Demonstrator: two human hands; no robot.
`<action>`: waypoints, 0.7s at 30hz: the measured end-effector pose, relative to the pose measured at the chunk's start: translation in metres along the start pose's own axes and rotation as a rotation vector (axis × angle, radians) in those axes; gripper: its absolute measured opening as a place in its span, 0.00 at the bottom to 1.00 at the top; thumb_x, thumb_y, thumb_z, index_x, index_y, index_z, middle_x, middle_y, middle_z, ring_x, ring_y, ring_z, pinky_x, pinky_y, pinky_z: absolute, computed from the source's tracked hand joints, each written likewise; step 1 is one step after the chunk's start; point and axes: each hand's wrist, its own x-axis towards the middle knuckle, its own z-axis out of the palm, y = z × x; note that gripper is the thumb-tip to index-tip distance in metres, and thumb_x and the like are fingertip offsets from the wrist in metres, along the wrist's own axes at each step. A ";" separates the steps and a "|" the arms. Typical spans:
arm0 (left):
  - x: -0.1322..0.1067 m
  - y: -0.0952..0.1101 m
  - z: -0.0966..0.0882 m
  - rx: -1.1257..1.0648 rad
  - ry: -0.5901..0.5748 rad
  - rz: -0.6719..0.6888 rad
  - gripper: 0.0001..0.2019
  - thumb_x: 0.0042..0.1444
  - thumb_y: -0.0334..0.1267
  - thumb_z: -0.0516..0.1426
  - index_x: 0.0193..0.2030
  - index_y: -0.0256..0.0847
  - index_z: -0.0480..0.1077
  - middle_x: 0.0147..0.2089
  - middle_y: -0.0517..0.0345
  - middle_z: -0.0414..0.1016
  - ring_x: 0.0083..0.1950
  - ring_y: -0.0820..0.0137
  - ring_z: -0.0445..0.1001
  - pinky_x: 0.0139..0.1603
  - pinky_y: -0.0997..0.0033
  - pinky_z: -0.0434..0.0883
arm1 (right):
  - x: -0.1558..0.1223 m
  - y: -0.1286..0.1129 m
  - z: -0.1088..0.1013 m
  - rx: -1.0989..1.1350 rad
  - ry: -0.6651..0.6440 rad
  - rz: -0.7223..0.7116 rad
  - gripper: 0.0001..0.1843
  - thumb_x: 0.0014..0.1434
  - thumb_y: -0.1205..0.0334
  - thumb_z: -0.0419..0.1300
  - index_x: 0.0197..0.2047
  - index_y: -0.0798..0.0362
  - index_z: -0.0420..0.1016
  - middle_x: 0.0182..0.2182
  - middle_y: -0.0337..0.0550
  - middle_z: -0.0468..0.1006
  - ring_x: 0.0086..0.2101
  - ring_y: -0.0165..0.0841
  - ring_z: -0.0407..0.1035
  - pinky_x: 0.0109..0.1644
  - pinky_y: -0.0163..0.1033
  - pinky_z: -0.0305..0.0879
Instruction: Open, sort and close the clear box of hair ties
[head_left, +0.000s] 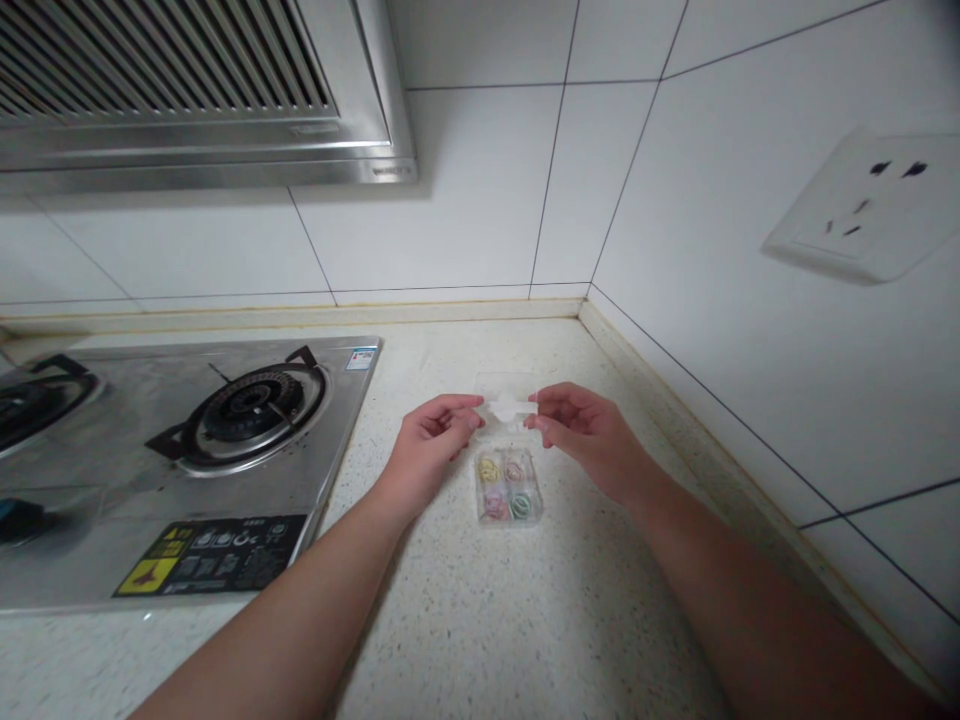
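Two bare forearms reach forward over a speckled counter [525,620]. One small clear plastic box [508,487], four compartments of coloured clips, sits on it between the wrists. Left hand [429,445] and right hand [589,430] each pinch one end of its raised clear lid [508,404]. Beyond: steel gas hob [187,440], tiled wall, socket [870,205].

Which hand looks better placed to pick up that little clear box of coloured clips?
Probably the left hand: its fingers hang closer to the clear box on the counter. Both hands pinch a small white piece, so neither is free.
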 end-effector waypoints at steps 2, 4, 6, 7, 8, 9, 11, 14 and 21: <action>0.001 -0.002 -0.001 0.010 -0.009 0.005 0.12 0.55 0.44 0.69 0.44 0.43 0.82 0.32 0.60 0.74 0.26 0.80 0.61 0.26 0.77 0.56 | 0.000 0.003 -0.002 -0.035 0.005 0.007 0.09 0.58 0.59 0.71 0.41 0.50 0.79 0.30 0.39 0.80 0.27 0.28 0.70 0.30 0.34 0.65; 0.001 -0.003 -0.002 0.027 -0.021 0.044 0.09 0.55 0.43 0.69 0.42 0.45 0.83 0.37 0.59 0.76 0.29 0.79 0.63 0.28 0.77 0.59 | -0.001 0.007 -0.003 -0.074 0.010 -0.009 0.07 0.60 0.60 0.70 0.42 0.50 0.79 0.31 0.40 0.81 0.29 0.30 0.73 0.34 0.36 0.69; 0.001 -0.003 -0.002 0.060 -0.034 0.084 0.07 0.57 0.41 0.69 0.42 0.46 0.83 0.44 0.57 0.76 0.32 0.78 0.65 0.30 0.77 0.62 | 0.000 0.010 -0.004 -0.117 0.016 -0.072 0.07 0.60 0.62 0.69 0.43 0.49 0.79 0.35 0.41 0.82 0.35 0.33 0.76 0.41 0.40 0.73; 0.000 -0.003 -0.002 0.075 -0.040 0.083 0.08 0.58 0.41 0.68 0.44 0.46 0.83 0.45 0.57 0.76 0.33 0.78 0.65 0.31 0.77 0.63 | 0.000 0.011 -0.003 -0.142 0.020 -0.114 0.07 0.61 0.63 0.69 0.43 0.49 0.79 0.38 0.42 0.82 0.38 0.34 0.76 0.45 0.42 0.73; 0.000 -0.002 -0.002 0.081 -0.044 0.067 0.10 0.58 0.40 0.67 0.47 0.47 0.83 0.44 0.57 0.76 0.33 0.78 0.65 0.31 0.77 0.63 | 0.000 0.011 -0.003 -0.169 0.022 -0.157 0.06 0.61 0.64 0.68 0.43 0.49 0.79 0.40 0.43 0.81 0.41 0.34 0.76 0.49 0.43 0.74; 0.000 -0.002 -0.002 0.073 -0.051 0.043 0.13 0.59 0.40 0.67 0.51 0.48 0.82 0.43 0.57 0.76 0.33 0.77 0.65 0.31 0.77 0.64 | 0.000 0.011 -0.003 -0.193 0.026 -0.199 0.06 0.61 0.65 0.68 0.43 0.49 0.79 0.42 0.43 0.81 0.43 0.35 0.76 0.52 0.44 0.73; -0.001 -0.001 -0.001 0.023 -0.075 0.004 0.19 0.58 0.40 0.67 0.57 0.48 0.79 0.46 0.55 0.77 0.36 0.75 0.68 0.32 0.77 0.67 | 0.000 0.009 -0.003 -0.229 0.034 -0.267 0.06 0.62 0.67 0.66 0.43 0.48 0.78 0.44 0.44 0.80 0.46 0.36 0.76 0.54 0.45 0.74; -0.002 -0.001 -0.001 -0.051 -0.122 0.019 0.26 0.55 0.40 0.69 0.61 0.49 0.75 0.59 0.50 0.74 0.42 0.71 0.70 0.32 0.76 0.70 | 0.000 0.007 -0.003 -0.269 0.046 -0.318 0.06 0.62 0.68 0.65 0.42 0.48 0.77 0.45 0.45 0.78 0.48 0.36 0.76 0.54 0.44 0.75; -0.002 -0.003 -0.004 -0.057 -0.144 0.042 0.35 0.43 0.37 0.75 0.61 0.50 0.75 0.61 0.50 0.72 0.45 0.72 0.73 0.48 0.68 0.73 | -0.001 0.004 0.000 -0.309 0.031 -0.313 0.06 0.63 0.67 0.65 0.43 0.48 0.77 0.48 0.46 0.76 0.48 0.36 0.75 0.54 0.44 0.76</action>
